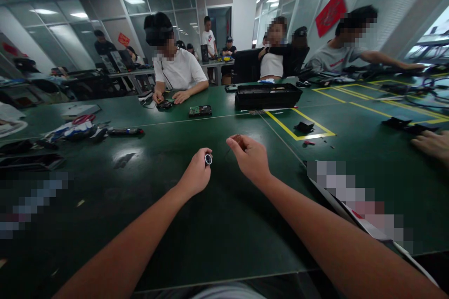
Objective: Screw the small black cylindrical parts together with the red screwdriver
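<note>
Spanning a glass-walled office, green table (217, 224), left hand (196, 175) pinching ring (208, 159), right hand (250, 159) gripping brown part (238, 139)

Head camera looks forward and down, close over the green table (217, 224).

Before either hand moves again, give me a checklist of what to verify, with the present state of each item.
1. Left hand grips the small silver-rimmed ring-shaped part: ok, pinched at the fingertips.
2. Right hand grips the small brown part: ok, though mostly hidden by fingers.
3. The two parts are apart, not touching: ok.
4. What the brown part is: cannot tell, too small.
5. Dark green table below the hands free of loose items: ok.
6. Other person's hand at the right edge stays apart from the work: ok.
</note>
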Motion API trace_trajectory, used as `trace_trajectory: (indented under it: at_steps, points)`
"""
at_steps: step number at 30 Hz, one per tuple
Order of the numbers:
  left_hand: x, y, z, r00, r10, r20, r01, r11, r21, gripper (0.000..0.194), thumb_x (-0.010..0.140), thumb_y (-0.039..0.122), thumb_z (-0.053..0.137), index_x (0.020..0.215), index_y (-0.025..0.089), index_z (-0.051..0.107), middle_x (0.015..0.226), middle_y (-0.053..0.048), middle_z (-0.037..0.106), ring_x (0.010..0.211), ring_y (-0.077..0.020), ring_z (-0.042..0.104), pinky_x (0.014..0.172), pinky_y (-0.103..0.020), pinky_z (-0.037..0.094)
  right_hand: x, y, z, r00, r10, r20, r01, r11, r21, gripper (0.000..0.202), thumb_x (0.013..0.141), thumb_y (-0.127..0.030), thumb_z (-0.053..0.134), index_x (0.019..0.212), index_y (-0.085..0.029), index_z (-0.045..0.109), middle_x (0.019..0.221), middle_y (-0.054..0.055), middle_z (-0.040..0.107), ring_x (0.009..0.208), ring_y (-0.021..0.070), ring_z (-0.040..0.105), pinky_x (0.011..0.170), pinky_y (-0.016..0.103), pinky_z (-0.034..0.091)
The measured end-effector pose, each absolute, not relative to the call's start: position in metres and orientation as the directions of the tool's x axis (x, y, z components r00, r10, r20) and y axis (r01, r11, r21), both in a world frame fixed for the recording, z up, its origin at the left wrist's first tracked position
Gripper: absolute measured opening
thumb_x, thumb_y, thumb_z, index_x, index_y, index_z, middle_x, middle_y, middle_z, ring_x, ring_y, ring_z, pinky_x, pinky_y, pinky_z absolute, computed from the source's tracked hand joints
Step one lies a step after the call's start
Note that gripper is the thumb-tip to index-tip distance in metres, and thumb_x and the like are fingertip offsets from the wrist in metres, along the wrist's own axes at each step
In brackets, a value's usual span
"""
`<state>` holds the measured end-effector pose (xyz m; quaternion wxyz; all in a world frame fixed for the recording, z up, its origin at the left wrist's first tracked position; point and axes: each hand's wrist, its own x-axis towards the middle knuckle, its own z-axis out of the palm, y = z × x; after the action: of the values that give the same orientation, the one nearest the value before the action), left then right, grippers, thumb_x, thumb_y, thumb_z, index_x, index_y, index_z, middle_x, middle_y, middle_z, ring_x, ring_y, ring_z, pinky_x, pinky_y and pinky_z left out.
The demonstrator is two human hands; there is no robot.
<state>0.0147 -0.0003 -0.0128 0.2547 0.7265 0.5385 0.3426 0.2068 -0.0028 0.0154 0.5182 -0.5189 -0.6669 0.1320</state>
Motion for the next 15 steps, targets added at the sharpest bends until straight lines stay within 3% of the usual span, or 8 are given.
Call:
trace_trajectory:
  at_steps: [2,8,15]
  points:
    - [0.010,0.000,-0.017,0.211,0.943,0.256,0.607,-0.332,0.722,0.038,0.088,0.006,0.055,0.124,0.017,0.059,0.123,-0.011,0.063,0.117,-0.0240,0.059,0.109,-0.044,0.045,0.207,-0.005,0.016,0.076,0.800,0.595,0.544,0.467,-0.697,0.034,0.097,-0.048,0.057,0.085,-0.020,0.072,0.068,0.001,0.068,0.060,0.0156,0.062,0.062,0.030,0.046]
    - [-0.004,0.004,-0.018,0.214,0.917,0.337,0.579,-0.397,0.712,0.039,0.088,0.011,0.063,0.124,0.025,0.066,0.129,-0.006,0.064,0.125,-0.0249,0.058,0.115,-0.049,0.042,0.206,-0.008,0.012,0.076,0.804,0.590,0.333,0.537,-0.775,0.025,0.099,-0.042,0.052,0.106,-0.021,0.066,0.087,0.004,0.074,0.078,0.0188,0.071,0.070,0.032,0.054]
    - [-0.002,0.003,-0.017,0.152,0.927,0.342,0.581,-0.364,0.728,0.046,0.088,0.012,0.068,0.132,0.023,0.063,0.134,-0.007,0.064,0.127,-0.0252,0.057,0.116,-0.047,0.042,0.206,-0.010,0.012,-0.033,0.831,0.555,0.333,0.533,-0.778,0.022,0.098,-0.040,0.054,0.102,-0.022,0.066,0.084,0.004,0.075,0.078,0.0197,0.073,0.072,0.034,0.055]
